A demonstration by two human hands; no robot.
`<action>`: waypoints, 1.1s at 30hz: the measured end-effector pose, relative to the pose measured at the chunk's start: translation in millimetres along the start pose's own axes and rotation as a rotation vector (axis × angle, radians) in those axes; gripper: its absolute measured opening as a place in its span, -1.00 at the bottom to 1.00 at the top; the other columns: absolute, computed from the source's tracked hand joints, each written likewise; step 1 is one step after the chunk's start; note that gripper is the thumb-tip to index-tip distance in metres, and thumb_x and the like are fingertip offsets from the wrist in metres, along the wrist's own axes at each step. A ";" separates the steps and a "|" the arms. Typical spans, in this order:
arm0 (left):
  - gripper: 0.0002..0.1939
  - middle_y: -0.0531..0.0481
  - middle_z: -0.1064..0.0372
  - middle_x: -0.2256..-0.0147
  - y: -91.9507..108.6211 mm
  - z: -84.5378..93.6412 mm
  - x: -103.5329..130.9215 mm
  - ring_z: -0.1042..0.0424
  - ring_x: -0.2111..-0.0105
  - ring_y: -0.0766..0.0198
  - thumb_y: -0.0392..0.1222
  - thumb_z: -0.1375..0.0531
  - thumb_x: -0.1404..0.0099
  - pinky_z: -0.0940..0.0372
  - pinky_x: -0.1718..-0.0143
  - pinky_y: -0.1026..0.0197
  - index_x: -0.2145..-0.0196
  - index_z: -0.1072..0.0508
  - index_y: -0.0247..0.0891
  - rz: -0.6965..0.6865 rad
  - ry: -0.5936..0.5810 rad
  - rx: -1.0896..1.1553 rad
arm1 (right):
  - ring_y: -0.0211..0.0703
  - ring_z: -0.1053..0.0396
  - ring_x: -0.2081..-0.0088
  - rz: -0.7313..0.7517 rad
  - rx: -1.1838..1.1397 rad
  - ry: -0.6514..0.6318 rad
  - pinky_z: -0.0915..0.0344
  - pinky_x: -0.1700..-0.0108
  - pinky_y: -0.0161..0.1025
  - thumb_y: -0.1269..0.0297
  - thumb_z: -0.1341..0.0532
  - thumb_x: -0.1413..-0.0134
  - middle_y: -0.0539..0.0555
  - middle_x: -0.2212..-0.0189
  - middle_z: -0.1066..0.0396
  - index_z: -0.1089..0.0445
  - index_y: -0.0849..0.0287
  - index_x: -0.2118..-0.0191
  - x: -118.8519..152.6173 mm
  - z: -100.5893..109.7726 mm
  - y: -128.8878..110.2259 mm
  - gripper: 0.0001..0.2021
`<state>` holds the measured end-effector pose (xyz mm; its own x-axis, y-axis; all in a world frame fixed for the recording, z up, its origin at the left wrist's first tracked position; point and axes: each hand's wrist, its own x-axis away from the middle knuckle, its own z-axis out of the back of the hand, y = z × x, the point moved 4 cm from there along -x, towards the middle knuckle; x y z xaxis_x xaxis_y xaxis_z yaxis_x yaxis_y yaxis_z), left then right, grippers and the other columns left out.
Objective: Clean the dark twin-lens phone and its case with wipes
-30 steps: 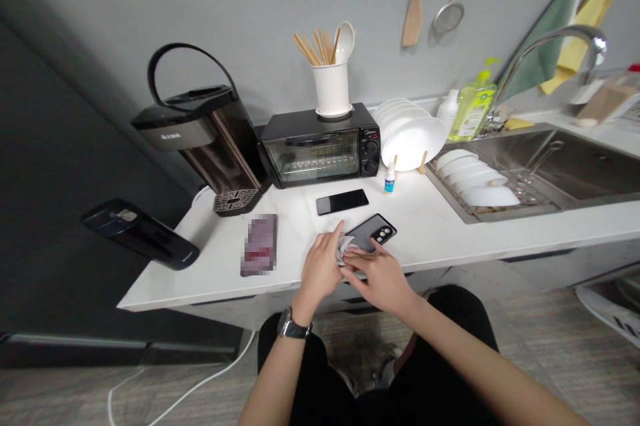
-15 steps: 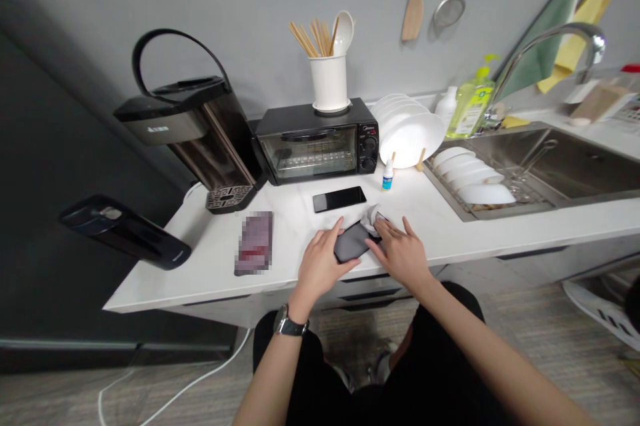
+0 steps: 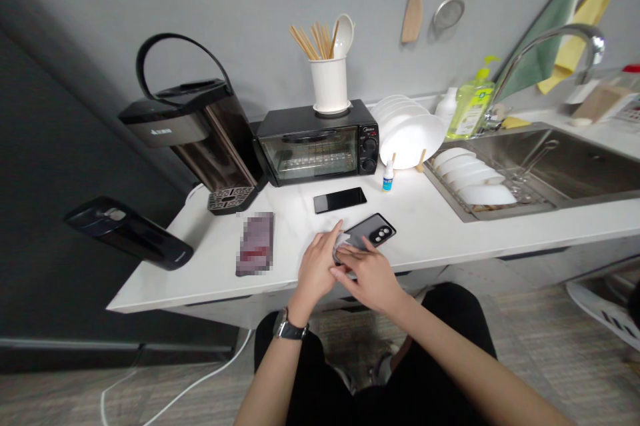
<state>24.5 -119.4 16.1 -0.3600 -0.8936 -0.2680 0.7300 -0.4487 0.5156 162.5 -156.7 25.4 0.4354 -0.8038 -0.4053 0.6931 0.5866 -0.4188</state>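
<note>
A grey phone case (image 3: 366,230) with a black rim and round camera openings lies on the counter near its front edge. My left hand (image 3: 318,267) holds its left end, index finger stretched along it. My right hand (image 3: 369,274) presses a crumpled white cloth (image 3: 342,240) against that same end; most of the cloth is hidden under the fingers. Just behind lies a black smartphone (image 3: 340,200), screen up. A small white spray bottle (image 3: 388,177) with a blue label stands upright to the right of the phone.
A blurred purple item (image 3: 256,246) and a dark flask (image 3: 131,233) lie to the left. Along the wall stand a water dispenser (image 3: 200,133), a toaster oven (image 3: 310,153) and white plates (image 3: 413,139). At right is a sink (image 3: 575,166) with bowls.
My right hand has slid the cloth leftward, from the case's right end to its left end beside my left hand. The camera openings are now uncovered. My left hand has barely moved.
</note>
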 end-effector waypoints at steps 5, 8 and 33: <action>-0.04 -0.12 -0.38 -0.20 3.7 -1.7 0.2 -0.32 -0.15 -0.03 -0.12 -0.36 -0.27 -0.28 -0.19 -0.07 -0.47 0.03 -0.07 0.006 0.017 -0.041 | -0.04 -0.46 -0.19 -0.024 0.061 0.045 0.03 -0.44 0.18 0.15 -0.09 -0.48 0.10 -0.11 -0.55 -0.48 0.07 -0.11 19.2 14.9 35.4 -0.71; -0.02 -0.09 -0.40 -0.19 5.4 -0.8 -0.8 -0.34 -0.14 -0.01 -0.04 -0.40 -0.25 -0.28 -0.20 -0.06 -0.47 0.02 -0.03 -0.004 0.038 -0.027 | 0.02 -0.43 -0.23 -0.054 0.185 0.113 0.02 -0.44 0.20 0.13 -0.11 -0.47 0.18 -0.16 -0.50 -0.43 0.14 -0.19 25.7 24.4 57.6 -0.65; -0.11 -0.15 -0.40 -0.15 0.3 -0.6 -1.0 -0.33 -0.11 0.03 -0.33 -0.24 -0.23 -0.29 -0.18 -0.02 -0.45 -0.05 -0.12 0.006 0.021 0.009 | -0.01 -0.50 -0.14 0.001 0.063 0.001 -0.22 -0.31 0.04 0.17 -0.12 -0.42 0.17 -0.06 -0.58 -0.51 0.15 -0.04 -0.7 1.6 3.4 -0.71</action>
<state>25.4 -118.6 16.1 -0.3434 -0.8958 -0.2823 0.7264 -0.4439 0.5248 165.4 -154.3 25.6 0.4355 -0.8034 -0.4061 0.7276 0.5798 -0.3668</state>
